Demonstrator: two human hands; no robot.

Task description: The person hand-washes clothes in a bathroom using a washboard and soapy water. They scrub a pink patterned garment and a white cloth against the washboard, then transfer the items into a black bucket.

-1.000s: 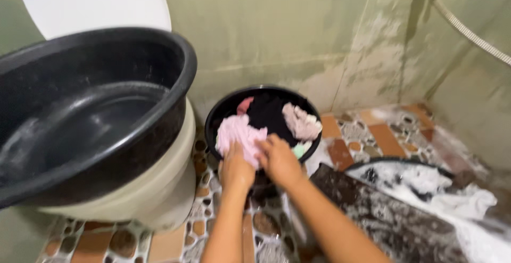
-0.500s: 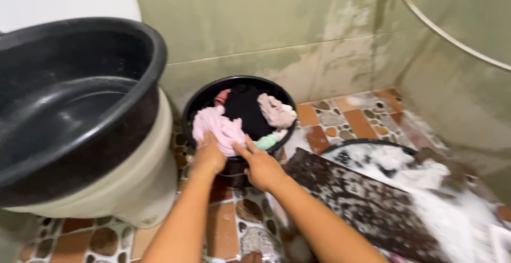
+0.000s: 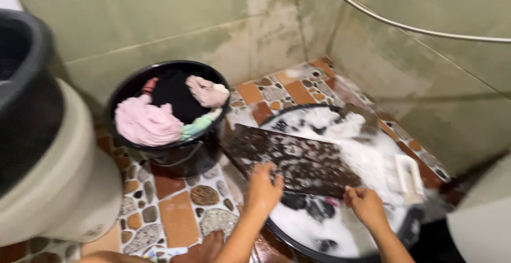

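Pebble-and-terracotta tile floor (image 3: 178,218) is showing wet, meeting pale green stained walls (image 3: 175,18) in a corner, a metal hose (image 3: 404,26) crossing the right wall. At far left a cream toilet bowl (image 3: 58,188) is carrying a big black basin (image 3: 24,98) on top. A black bucket (image 3: 181,154) is sitting on the floor near the wall, holding pink cloth (image 3: 146,124), dark cloth and a pale pink piece.

Right of the bucket, a black tub (image 3: 314,249) is sitting full of white suds. A dark washboard (image 3: 295,159) is lying across it, suds flecked on it, long axis running from the upper left by the bucket down to the right, near end pointing toward the person. A white scrub brush (image 3: 409,175) is resting in the foam at the right rim.

The left hand (image 3: 263,188) is gripping the washboard's near edge, fingers (image 3: 274,180) curling over it. The right hand (image 3: 364,204) is pressing at the board's lower right corner, fingers bent; blur is hiding whether it's actually clamping it. A bare foot (image 3: 205,247) is planted on the tile at the bottom.
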